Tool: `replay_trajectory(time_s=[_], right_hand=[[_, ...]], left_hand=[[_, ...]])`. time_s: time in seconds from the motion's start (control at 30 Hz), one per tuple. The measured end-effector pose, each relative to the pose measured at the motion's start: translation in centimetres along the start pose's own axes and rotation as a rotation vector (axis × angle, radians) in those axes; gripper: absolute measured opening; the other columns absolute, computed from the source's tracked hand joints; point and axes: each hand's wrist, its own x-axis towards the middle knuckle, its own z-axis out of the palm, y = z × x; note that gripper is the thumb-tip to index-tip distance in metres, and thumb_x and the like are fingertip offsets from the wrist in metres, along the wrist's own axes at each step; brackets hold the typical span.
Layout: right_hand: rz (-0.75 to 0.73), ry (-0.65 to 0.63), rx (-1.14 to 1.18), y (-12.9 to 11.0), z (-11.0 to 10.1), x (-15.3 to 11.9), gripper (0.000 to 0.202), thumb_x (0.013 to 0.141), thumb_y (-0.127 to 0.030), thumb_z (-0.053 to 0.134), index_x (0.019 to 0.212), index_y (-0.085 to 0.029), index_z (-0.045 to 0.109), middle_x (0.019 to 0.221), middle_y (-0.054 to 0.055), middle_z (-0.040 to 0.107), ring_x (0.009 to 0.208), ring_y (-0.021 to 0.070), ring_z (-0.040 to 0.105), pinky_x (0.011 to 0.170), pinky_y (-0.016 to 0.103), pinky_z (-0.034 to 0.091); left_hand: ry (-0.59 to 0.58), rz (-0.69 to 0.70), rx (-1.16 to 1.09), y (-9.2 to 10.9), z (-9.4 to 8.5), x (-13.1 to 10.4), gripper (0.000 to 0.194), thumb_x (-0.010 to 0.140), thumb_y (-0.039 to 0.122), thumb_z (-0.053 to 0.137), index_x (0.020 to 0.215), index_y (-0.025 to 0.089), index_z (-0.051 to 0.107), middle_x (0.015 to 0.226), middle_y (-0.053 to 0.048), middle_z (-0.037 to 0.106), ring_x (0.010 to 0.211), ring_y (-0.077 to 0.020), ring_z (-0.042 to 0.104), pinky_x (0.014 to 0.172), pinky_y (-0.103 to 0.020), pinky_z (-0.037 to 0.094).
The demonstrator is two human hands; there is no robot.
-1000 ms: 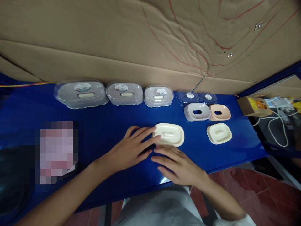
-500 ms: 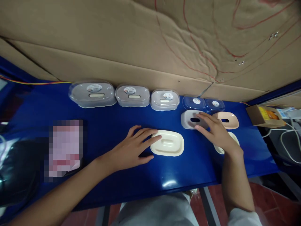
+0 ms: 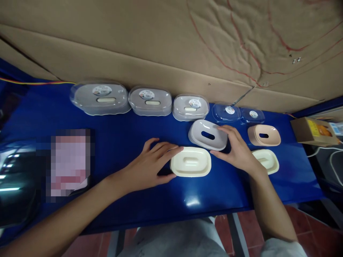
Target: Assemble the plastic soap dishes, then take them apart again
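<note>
Your left hand (image 3: pixel 150 163) holds the left end of a cream dish (image 3: pixel 198 164) on the blue tabletop (image 3: pixel 219 194). Your right hand (image 3: pixel 237 151) grips a grey slotted cover (image 3: pixel 199 137), angled just behind it.

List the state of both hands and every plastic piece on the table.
Left hand: spread around the end of left cream tray
Right hand: gripping grey shell
Left cream tray: uncovered, flat
Grey shell: held, slot open
Right cream tray: uncovered, partly hidden
Peach shell: slot open, untouched
Three grey boxes: covered
Two clear covers: loose, lying flat
</note>
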Motion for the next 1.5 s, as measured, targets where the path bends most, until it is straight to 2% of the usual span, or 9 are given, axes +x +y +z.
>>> replay_trajectory(time_s=[0.07, 0.27, 0.43, 0.63, 0.77, 0.97, 1.13, 1.4, 1.5], right_hand=[[-0.054, 0.008, 0.075, -0.7, -0.4, -0.1, 0.082, 0.091, -0.052, 0.082, 0.159, -0.031, 0.041, 0.155, 0.017, 0.055, 0.148, 0.0389, 0.054, 0.123, 0.063, 0.047], [-0.147, -0.157, 0.098, -2.8, 0.1, -0.9, 0.084, 0.091, -0.046, 0.083, 0.162, -0.035, 0.038, 0.164, 0.016, 0.049, 0.152, 0.0402, 0.05, 0.122, 0.064, 0.048], [-0.2, -0.191, 0.088, -3.7, 1.6, -0.8, 0.085, 0.093, -0.044, 0.082, 0.164, -0.036, 0.037, 0.165, 0.016, 0.047, 0.153, 0.0409, 0.049, 0.121, 0.066, 0.05], [-0.221, -0.189, 0.067, -3.9, 2.2, -0.5, 0.09, 0.096, -0.043, 0.079, 0.17, -0.034, 0.028, 0.167, 0.017, 0.045, 0.154, 0.0408, 0.048, 0.122, 0.066, 0.049], [-0.211, -0.201, 0.063, -4.0, 2.1, -0.6, 0.093, 0.095, -0.043, 0.079, 0.171, -0.036, 0.025, 0.166, 0.017, 0.045, 0.155, 0.0412, 0.047, 0.122, 0.067, 0.049], [-0.151, -0.235, 0.095, -4.1, 2.1, -0.9, 0.088, 0.096, -0.04, 0.078, 0.169, -0.034, 0.028, 0.171, 0.016, 0.039, 0.157, 0.0383, 0.047, 0.123, 0.062, 0.051], [-0.148, -0.231, 0.144, -3.2, 2.6, -0.7, 0.091, 0.094, -0.04, 0.081, 0.168, -0.033, 0.029, 0.17, 0.016, 0.043, 0.158, 0.0367, 0.047, 0.124, 0.061, 0.051], [-0.199, -0.285, 0.132, -2.8, 3.2, -0.1, 0.112, 0.092, -0.058, 0.082, 0.176, -0.034, 0.012, 0.175, 0.016, 0.04, 0.161, 0.0402, 0.041, 0.128, 0.064, 0.043], [-0.234, -0.22, 0.138, -1.2, 2.6, 0.4, 0.104, 0.096, -0.072, 0.069, 0.176, -0.035, 0.014, 0.179, 0.014, 0.034, 0.165, 0.0384, 0.035, 0.131, 0.062, 0.038]], left_hand=[[0.009, -0.028, -0.008, 0.0, -0.1, 0.1, 0.07, 0.098, 0.034, 0.072, 0.158, 0.021, 0.038, 0.146, -0.015, 0.067, 0.136, -0.0338, 0.061, 0.124, -0.058, 0.026], [0.049, -0.14, -0.043, -0.3, 0.2, 0.0, 0.084, 0.097, 0.039, 0.074, 0.165, 0.022, 0.029, 0.149, -0.017, 0.064, 0.135, -0.0351, 0.062, 0.125, -0.059, 0.026], [0.055, -0.115, -0.021, -0.6, 0.5, -0.1, 0.095, 0.097, 0.039, 0.077, 0.169, 0.022, 0.019, 0.148, -0.019, 0.064, 0.134, -0.0356, 0.062, 0.124, -0.06, 0.027], [0.038, -0.086, 0.035, -0.6, 0.6, -0.3, 0.102, 0.093, 0.047, 0.083, 0.17, 0.02, 0.021, 0.16, -0.023, 0.055, 0.143, -0.0399, 0.055, 0.124, -0.062, 0.024], [0.049, -0.072, 0.045, -0.5, 0.5, -0.3, 0.098, 0.096, 0.056, 0.079, 0.169, 0.019, 0.025, 0.165, -0.025, 0.049, 0.147, -0.041, 0.052, 0.125, -0.063, 0.024], [0.03, -0.054, 0.03, -0.5, 0.7, -0.2, 0.087, 0.101, 0.049, 0.074, 0.169, 0.021, 0.027, 0.162, -0.023, 0.054, 0.144, -0.0397, 0.055, 0.124, -0.064, 0.026], [0.037, -0.064, 0.042, -0.5, 0.8, -0.2, 0.083, 0.102, 0.046, 0.073, 0.168, 0.021, 0.03, 0.16, -0.023, 0.055, 0.143, -0.0389, 0.056, 0.124, -0.063, 0.026], [0.057, -0.038, 0.079, -0.3, 0.6, -0.2, 0.077, 0.1, 0.043, 0.074, 0.163, 0.016, 0.039, 0.158, -0.022, 0.058, 0.141, -0.0396, 0.057, 0.124, -0.063, 0.024], [0.074, -0.029, 0.088, -0.3, 0.6, -0.2, 0.074, 0.1, 0.04, 0.073, 0.162, 0.016, 0.04, 0.157, -0.022, 0.059, 0.138, -0.039, 0.059, 0.123, -0.062, 0.025]])
